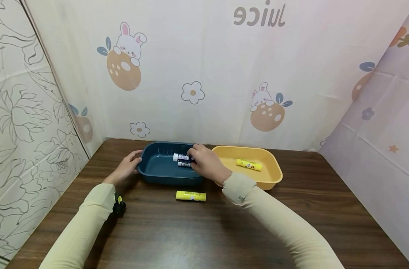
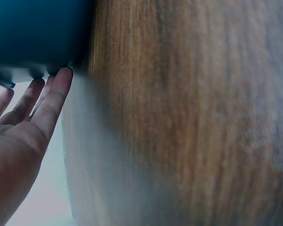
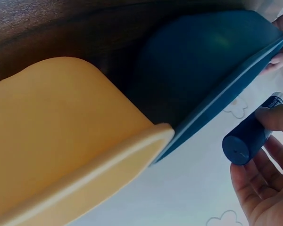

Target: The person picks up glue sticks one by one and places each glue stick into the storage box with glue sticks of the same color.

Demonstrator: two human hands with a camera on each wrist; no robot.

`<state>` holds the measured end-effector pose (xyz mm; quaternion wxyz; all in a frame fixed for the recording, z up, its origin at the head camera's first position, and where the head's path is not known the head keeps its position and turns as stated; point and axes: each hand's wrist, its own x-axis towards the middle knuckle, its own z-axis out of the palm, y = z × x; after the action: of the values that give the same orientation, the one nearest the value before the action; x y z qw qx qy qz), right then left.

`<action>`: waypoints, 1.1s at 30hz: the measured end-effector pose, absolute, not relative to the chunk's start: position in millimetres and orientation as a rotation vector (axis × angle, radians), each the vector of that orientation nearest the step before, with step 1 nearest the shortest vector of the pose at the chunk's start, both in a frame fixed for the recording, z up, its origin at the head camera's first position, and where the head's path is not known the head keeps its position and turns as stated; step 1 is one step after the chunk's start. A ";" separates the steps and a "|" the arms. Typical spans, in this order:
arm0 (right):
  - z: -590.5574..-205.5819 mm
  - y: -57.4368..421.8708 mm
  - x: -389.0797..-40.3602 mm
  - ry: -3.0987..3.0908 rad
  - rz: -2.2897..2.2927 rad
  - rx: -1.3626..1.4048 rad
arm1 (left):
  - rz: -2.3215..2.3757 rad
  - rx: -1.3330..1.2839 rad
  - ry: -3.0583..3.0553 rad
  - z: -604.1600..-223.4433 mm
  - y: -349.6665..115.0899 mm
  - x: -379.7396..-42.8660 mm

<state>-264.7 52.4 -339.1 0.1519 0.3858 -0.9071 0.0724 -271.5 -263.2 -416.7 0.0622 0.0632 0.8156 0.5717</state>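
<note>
I count two trays: blue tray (image 1: 171,179) left, yellow tray (image 1: 271,170) right. Tubes, four: one near yellow tube (image 1: 191,196), one far yellow tube (image 1: 249,164), two far dark blue tubes (image 1: 183,158).

In the head view, the right hand (image 1: 206,160) hides the right end of the dark blue tube (image 1: 181,157) it holds and of the dark tube (image 1: 183,164) just nearer. Print on the yellow tube (image 1: 191,196) is too small to read. The near edge cuts off both sleeves (image 1: 90,216). In the left wrist view, the left hand (image 2: 26,125) runs off the left edge.
</note>
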 end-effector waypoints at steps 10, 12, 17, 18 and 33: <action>-352.1 44.2 -279.1 -2.678 0.206 1.030 | 1.734 0.215 2.480 -417.3 -264.8 -270.4; -355.4 42.5 -281.0 -2.695 0.197 1.025 | 1.730 0.192 2.475 -417.8 -264.8 -271.5; -362.2 39.6 -283.7 -2.758 0.196 1.006 | 1.723 0.166 2.466 -417.3 -263.9 -272.5; -363.2 39.2 -284.3 -2.767 0.199 1.000 | 1.723 0.168 2.465 -416.8 -263.4 -272.4; -375.5 28.6 -295.6 -2.883 0.175 0.918 | 1.728 0.152 2.460 -415.5 -263.1 -271.9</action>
<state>-295.6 28.6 -375.5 0.0555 0.3024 -0.9498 0.0577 -271.9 -263.1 -415.5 0.0658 0.0503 0.8155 0.5727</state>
